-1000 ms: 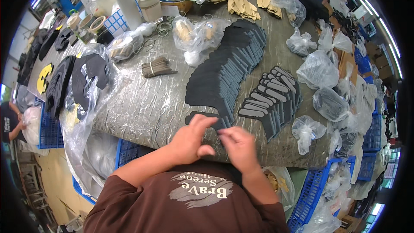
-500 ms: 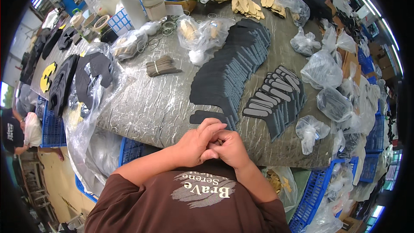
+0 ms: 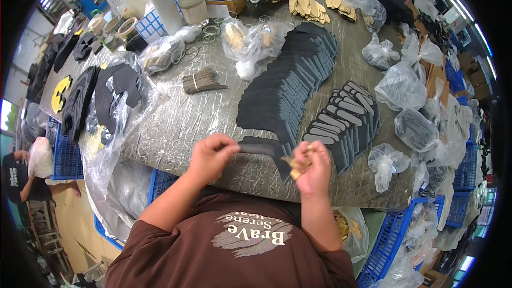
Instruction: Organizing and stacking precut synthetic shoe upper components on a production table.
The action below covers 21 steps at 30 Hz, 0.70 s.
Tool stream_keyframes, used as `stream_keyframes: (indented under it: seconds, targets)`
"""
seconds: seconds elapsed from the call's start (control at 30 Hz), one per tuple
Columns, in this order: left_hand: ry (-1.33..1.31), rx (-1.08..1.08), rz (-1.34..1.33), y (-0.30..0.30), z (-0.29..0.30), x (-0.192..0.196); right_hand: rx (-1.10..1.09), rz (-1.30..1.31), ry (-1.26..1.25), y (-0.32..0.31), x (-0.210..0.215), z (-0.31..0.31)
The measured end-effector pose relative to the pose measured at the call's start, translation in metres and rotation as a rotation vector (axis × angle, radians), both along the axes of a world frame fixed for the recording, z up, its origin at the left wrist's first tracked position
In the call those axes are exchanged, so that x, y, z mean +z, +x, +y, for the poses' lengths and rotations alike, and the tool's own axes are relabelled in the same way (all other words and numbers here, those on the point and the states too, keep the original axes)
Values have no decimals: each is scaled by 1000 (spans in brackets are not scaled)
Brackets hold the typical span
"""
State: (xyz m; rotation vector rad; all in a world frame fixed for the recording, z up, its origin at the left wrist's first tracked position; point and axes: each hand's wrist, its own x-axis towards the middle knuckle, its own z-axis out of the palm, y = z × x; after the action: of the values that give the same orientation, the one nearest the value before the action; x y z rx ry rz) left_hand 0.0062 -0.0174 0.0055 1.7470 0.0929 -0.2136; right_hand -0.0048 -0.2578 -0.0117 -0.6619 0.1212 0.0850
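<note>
My left hand (image 3: 211,156) is closed in a pinch at the left end of a black cut piece (image 3: 260,148) near the table's front edge. To its right, my right hand (image 3: 313,166) is raised with fingers curled round a small crumpled tan piece (image 3: 295,167), whose kind I cannot make out. Just beyond my hands, a long row of overlapping black cut pieces (image 3: 264,98) with blue-grey edges runs away from me. On its right lies a shorter row of dark pieces with light grey padded strips (image 3: 335,120).
Clear plastic bags (image 3: 401,86) line the table's right side. A banded brown bundle (image 3: 201,81) lies left of centre, and bagged tan pieces (image 3: 250,40) sit farther back. A grey bottle (image 3: 164,6) and jars stand at back left. Blue crates (image 3: 392,242) flank the table below.
My hands were clasped together at the front edge. They have parted: the left has moved left to the black piece, the right has moved right and now shows a tan piece in its fingers.
</note>
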Motion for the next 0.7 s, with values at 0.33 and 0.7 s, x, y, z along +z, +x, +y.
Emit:
stream_keyframes:
  seconds: [0.33, 0.7]
  targets:
    - [185, -117, 186, 27, -5, -13, -53, -763, -1822, -7, -17, 14]
    - [256, -85, 188, 28, -14, -10, -60, -789, -1861, -6, -18, 16]
